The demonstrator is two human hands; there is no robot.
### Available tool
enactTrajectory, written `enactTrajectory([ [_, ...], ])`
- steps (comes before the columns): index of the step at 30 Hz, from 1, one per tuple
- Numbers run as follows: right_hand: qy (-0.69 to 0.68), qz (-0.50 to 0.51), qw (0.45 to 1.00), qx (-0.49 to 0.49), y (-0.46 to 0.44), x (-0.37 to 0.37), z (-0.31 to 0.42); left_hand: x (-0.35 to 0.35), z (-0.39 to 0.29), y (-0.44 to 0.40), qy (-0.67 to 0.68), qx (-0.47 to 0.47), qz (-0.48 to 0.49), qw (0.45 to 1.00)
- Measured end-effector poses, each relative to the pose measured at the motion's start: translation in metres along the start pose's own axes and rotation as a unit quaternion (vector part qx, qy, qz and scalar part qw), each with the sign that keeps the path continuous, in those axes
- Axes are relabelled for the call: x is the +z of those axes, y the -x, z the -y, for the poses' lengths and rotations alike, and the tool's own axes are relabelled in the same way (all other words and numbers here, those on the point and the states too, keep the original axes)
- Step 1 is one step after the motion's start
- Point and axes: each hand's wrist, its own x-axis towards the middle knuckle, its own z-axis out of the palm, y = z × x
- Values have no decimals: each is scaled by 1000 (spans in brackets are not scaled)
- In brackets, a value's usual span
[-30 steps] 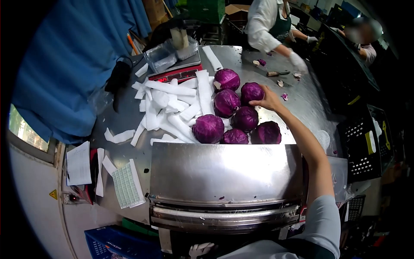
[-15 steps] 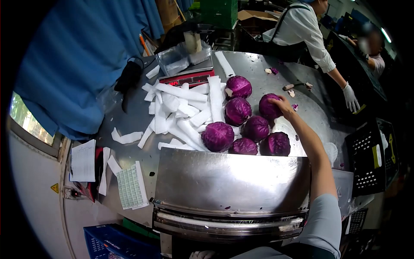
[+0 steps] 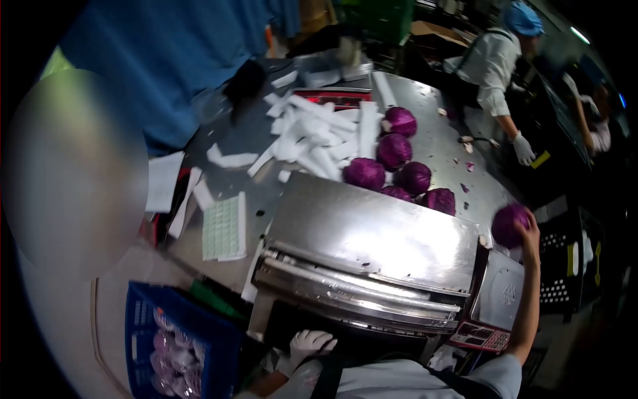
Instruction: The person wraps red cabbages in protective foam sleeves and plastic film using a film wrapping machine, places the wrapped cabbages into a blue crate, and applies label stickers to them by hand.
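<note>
My right hand [image 3: 530,233], bare, is shut on a red cabbage [image 3: 509,225] and holds it beyond the right end of the steel wrapping machine [image 3: 372,226], above the scale plate [image 3: 502,287]. My left hand [image 3: 312,344], in a white glove, is low in front of the machine, close to my body. Its fingers look loosely bent and slightly apart, with nothing visible in them. Several more red cabbages [image 3: 395,151] lie on the steel table [image 3: 458,106] behind the machine, beside a heap of white foam strips [image 3: 312,136].
A black crate [image 3: 557,266] stands at the right. A blue crate [image 3: 143,312] with wrapped purple items is at lower left. A label sheet [image 3: 224,227] lies on the table's left, and a red scale [image 3: 332,100] with clear trays stands behind. A co-worker [image 3: 495,70] reaches down at upper right.
My right hand has carried the red cabbage from the group on the table to the right and nearer to me. The view has turned, and my left hand shows more fully.
</note>
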Motion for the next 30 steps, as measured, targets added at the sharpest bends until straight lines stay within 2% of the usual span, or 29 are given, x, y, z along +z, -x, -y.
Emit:
enactTrajectory([
  [2, 95, -18, 995, -13, 44, -25, -12, -5, 0, -4, 27, 10, 7, 1000],
  [4, 273, -37, 960, -51, 80, -51, -35, -10, -1, -6, 59, -1, 13, 998],
  [6, 367, -47, 929, -17, 115, -51, -32, -14, 3, -6, 89, 24, -11, 996],
  [8, 379, -9, 924, -52, 137, -58, -63, -18, 15, -20, 232, 49, -68, 969],
  [10, 349, -32, 936, -16, 150, -53, -54, -58, 29, -60, 158, 91, -107, 977],
  [12, 340, -3, 940, -11, 151, -54, -51, -83, 55, -107, 100, 100, -212, 967],
  [13, 344, -12, 938, -31, 150, -51, -50, -97, 66, -133, 137, 62, -223, 963],
  [15, 340, -17, 939, -45, 147, -54, -57, -103, 106, -182, 111, 37, -240, 964],
  [16, 354, -7, 935, -16, 146, -57, -55, -103, 128, -202, 94, -14, -209, 973],
  [18, 381, -23, 924, -12, 146, -59, -50, -74, 206, -242, 21, -40, -189, 981],
  [19, 448, -53, 892, -2, 143, -66, -58, -71, 231, -256, -46, -84, -134, 986],
  [22, 491, -100, 865, -6, 146, -53, -42, -35, 321, -290, -278, -66, 54, 957],
  [24, 506, -79, 859, 0, 148, -42, -27, -12, 355, -306, -364, -42, 99, 925],
  [26, 499, -70, 864, 6, 151, -28, -6, 26, 396, -321, -321, -120, 79, 936],
  [27, 479, -58, 876, -6, 152, -23, 4, 47, 421, -329, -256, -128, 33, 957],
  [28, 479, -56, 876, -18, 155, -18, 16, 43, 415, -332, -226, -84, 15, 970],
  [29, 476, -59, 878, 4, 156, -9, 32, 39, 401, -339, -158, -151, 57, 974],
  [30, 474, -58, 879, 6, 155, -9, 37, 35, 396, -350, -155, -195, 165, 954],
])
